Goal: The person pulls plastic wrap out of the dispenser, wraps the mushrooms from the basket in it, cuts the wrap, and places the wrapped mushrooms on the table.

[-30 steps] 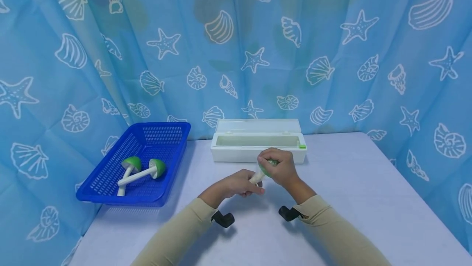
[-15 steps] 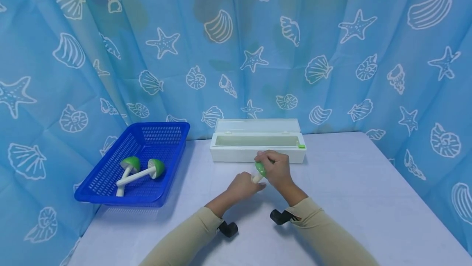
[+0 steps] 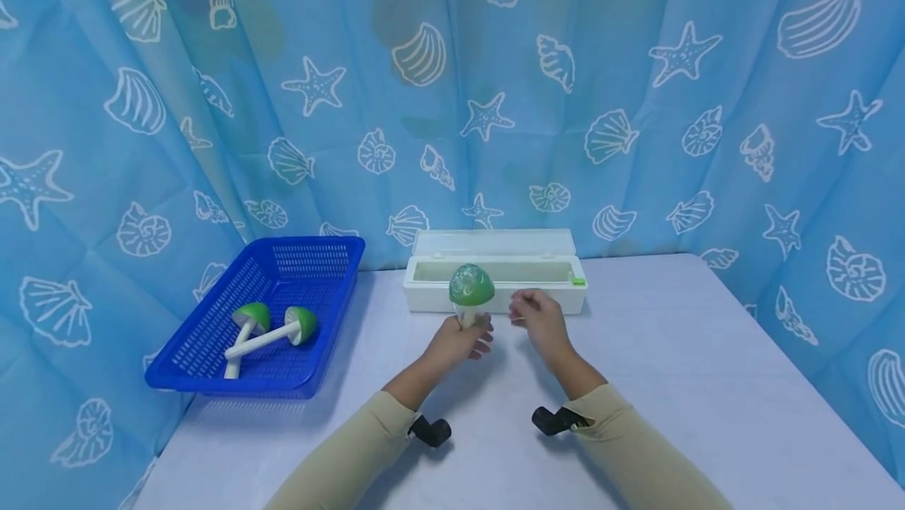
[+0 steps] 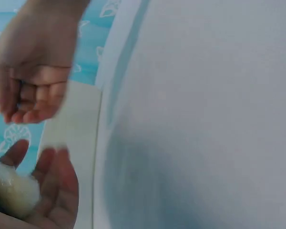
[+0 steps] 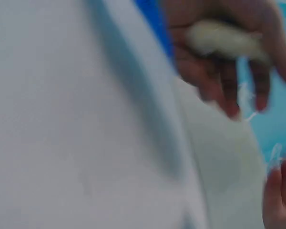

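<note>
My left hand (image 3: 452, 343) grips a toy mushroom (image 3: 471, 284) by its white stem, the green domed cap upright on top. A shiny, wrinkled clear layer seems to cover that cap. In the right wrist view the pale stem (image 5: 224, 39) lies across the left palm, blurred, with several fingers loosely extended. Just to the right, my right hand (image 3: 543, 323) hovers apart from the mushroom. Its fingers (image 4: 40, 98) are loosely bent in the left wrist view, and nothing shows between them.
Behind the hands stands a long white box (image 3: 433, 296) with its lid (image 3: 495, 241) raised and a green tab (image 3: 579, 281) at its right end. A blue basket (image 3: 161, 378) at left holds two more green-capped mushrooms (image 3: 302, 324). A shell-print curtain (image 3: 438, 141) hangs behind the white-covered table (image 3: 679, 353).
The mushroom has turned cap-up and moved slightly left and up in my left hand. My right hand has let go of the cap and drawn off to the right.
</note>
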A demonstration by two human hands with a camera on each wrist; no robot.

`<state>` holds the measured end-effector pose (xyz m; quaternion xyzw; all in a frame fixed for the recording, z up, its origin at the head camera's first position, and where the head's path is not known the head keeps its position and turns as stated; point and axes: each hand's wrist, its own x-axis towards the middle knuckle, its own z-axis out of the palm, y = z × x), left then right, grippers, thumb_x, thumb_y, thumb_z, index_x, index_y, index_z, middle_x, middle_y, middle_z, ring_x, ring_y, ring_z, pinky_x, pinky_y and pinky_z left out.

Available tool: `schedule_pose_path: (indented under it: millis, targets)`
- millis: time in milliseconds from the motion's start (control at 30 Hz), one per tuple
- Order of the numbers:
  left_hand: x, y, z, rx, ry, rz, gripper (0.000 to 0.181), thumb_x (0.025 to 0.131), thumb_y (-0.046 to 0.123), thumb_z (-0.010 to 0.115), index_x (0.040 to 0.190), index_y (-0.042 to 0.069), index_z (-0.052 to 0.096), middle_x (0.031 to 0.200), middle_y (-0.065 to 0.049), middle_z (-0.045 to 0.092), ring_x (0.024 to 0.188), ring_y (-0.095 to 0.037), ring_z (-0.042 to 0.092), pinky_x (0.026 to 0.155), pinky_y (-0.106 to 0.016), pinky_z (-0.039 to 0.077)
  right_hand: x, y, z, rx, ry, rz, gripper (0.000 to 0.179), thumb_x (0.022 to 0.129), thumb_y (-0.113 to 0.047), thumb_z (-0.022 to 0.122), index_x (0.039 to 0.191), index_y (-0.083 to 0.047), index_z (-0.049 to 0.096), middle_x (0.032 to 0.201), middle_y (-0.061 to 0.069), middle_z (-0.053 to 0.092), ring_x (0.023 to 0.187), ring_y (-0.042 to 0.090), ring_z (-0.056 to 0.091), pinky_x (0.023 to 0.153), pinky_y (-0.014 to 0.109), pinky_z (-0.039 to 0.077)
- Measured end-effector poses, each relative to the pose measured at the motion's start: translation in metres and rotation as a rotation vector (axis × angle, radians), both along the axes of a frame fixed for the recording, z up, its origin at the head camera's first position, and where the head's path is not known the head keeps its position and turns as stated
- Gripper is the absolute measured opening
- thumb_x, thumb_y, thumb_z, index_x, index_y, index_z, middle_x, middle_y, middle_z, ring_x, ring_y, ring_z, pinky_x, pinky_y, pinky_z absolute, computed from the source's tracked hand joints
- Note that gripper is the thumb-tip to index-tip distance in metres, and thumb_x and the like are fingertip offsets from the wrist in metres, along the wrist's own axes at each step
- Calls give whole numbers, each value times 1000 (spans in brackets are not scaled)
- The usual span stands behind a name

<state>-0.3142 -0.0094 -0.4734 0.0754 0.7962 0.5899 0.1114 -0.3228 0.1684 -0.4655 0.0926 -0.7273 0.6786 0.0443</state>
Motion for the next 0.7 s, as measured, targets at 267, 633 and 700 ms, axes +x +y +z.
schedule_pose_path:
  millis: [267, 633, 700]
  targets:
    - [-5, 14, -2, -24, 48, -27, 66, 98, 62, 31, 142, 16, 51, 135, -10, 56, 123, -30, 51, 101, -50, 39, 16, -11, -20, 63, -95, 338, 47, 87, -10, 68, 129, 6, 55, 120, 18, 62, 104, 27, 62, 84, 38, 53]
    - [-7, -12, -5, -225, 103, -186, 51, 99, 50, 49, 131, 11, 58, 119, -2, 62, 108, -23, 58, 89, -42, 48, 10, 29, -27, 17, -153, 254, 44, 95, -5, 58, 135, 9, 47, 132, 25, 52, 109, 28, 61, 91, 39, 50]
    - [-10, -21, -7, -311, 171, -151, 40, 97, 41, 57, 124, 11, 62, 120, -2, 63, 108, -22, 59, 88, -40, 49, 10, 48, -26, 48, -169, 224, 43, 97, -6, 56, 136, 6, 48, 136, 23, 48, 111, 28, 59, 93, 39, 49]
